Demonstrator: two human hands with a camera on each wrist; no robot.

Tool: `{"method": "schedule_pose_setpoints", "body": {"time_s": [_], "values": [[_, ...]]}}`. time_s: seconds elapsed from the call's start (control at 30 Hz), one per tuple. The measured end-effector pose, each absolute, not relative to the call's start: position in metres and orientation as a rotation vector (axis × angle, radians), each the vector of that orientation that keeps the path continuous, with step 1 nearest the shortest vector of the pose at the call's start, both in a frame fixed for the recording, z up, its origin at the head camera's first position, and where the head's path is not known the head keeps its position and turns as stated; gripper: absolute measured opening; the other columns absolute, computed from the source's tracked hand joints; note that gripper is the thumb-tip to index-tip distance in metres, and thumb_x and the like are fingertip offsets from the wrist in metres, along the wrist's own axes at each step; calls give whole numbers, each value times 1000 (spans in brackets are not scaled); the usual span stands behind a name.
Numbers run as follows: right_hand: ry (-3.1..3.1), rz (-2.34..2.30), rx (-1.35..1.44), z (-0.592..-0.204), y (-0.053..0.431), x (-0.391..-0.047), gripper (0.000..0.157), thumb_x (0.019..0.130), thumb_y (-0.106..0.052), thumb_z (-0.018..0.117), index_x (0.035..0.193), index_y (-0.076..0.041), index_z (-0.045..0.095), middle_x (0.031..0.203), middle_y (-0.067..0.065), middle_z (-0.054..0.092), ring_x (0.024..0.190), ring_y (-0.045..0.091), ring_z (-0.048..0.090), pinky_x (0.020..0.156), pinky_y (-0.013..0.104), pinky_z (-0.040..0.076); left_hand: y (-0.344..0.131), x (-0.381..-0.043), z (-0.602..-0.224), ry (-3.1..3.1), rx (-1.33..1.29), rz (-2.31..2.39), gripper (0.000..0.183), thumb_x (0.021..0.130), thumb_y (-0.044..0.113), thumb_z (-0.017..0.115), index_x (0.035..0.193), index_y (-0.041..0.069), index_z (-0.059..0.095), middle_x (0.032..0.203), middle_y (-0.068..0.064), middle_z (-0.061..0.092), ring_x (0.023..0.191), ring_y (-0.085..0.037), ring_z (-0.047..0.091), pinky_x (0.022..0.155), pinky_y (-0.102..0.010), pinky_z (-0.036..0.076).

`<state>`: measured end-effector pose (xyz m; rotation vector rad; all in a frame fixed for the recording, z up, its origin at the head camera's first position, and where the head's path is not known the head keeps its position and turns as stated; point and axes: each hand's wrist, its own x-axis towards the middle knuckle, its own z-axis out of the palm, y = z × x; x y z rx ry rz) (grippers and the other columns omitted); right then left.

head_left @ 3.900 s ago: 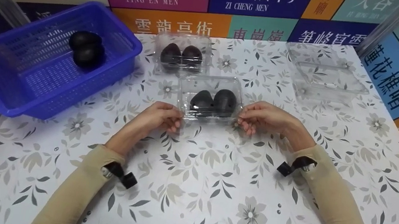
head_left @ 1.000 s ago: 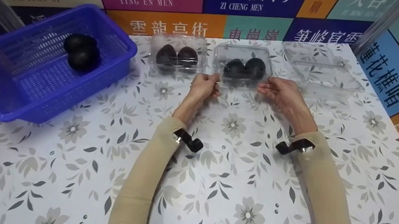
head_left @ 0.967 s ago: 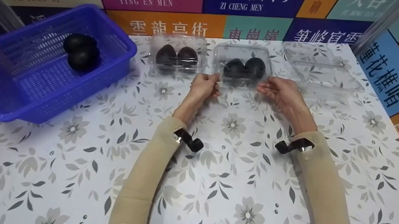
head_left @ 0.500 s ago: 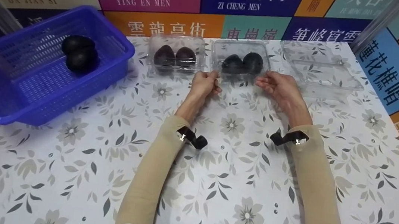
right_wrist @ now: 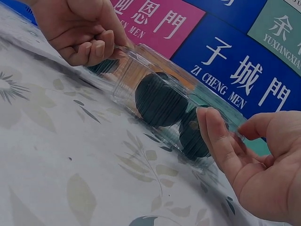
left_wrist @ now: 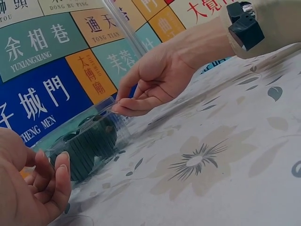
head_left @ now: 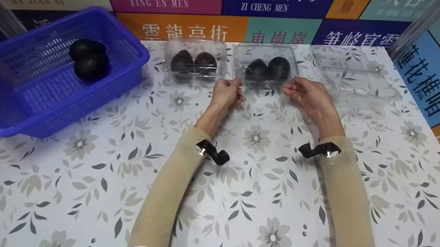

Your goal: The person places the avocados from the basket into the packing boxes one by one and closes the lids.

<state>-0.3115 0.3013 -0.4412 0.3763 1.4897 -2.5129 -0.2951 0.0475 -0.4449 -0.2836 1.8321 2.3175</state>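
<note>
A clear plastic clamshell box [head_left: 246,52] stands near the back of the table with two dark, avocado-like fruits [head_left: 279,68] inside. My left hand [head_left: 225,94] pinches its near left corner between thumb and finger. At the near right corner, my right hand [head_left: 310,98] pinches the rim. The right wrist view gives both hands on the box [right_wrist: 123,80], with the dark fruits [right_wrist: 160,99] side by side behind the clear wall. In the left wrist view, the right hand [left_wrist: 157,82] grips the box's far edge.
To the left stands another clear box [head_left: 196,46] with two dark fruits [head_left: 205,62]. On the right, an open clear box [head_left: 356,91] lies on the flowered tablecloth [head_left: 251,177]. A blue basket [head_left: 51,114] holds two dark fruits [head_left: 90,65]. A printed wall [head_left: 181,28] borders the back.
From the table's middle, the hands have carried the box back and right, into the row between the other boxes. In the last second it has shifted only slightly farther back.
</note>
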Motion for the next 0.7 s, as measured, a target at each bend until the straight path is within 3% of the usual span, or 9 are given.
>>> {"method": "schedule_pose_setpoints", "body": {"time_s": [0.4, 0.7], "values": [[1547, -2480, 327, -440, 303, -311, 35, 101, -9, 61, 123, 18, 53, 91, 23, 70, 81, 30, 73, 82, 34, 60, 44, -290, -440, 1797, -233, 2328, 39, 106, 16, 52, 119, -21, 57, 63, -4, 50, 43, -10, 56, 43, -18, 47], [1869, -2234, 258, -425, 303, -300, 42, 105, -16, 54, 124, 21, 49, 83, 20, 70, 70, 26, 73, 71, 32, 61, 40, -284, -435, 1809, -104, 2155, 32, 102, 7, 53, 120, -20, 56, 64, -3, 54, 46, -10, 57, 47, -19, 49]]}}
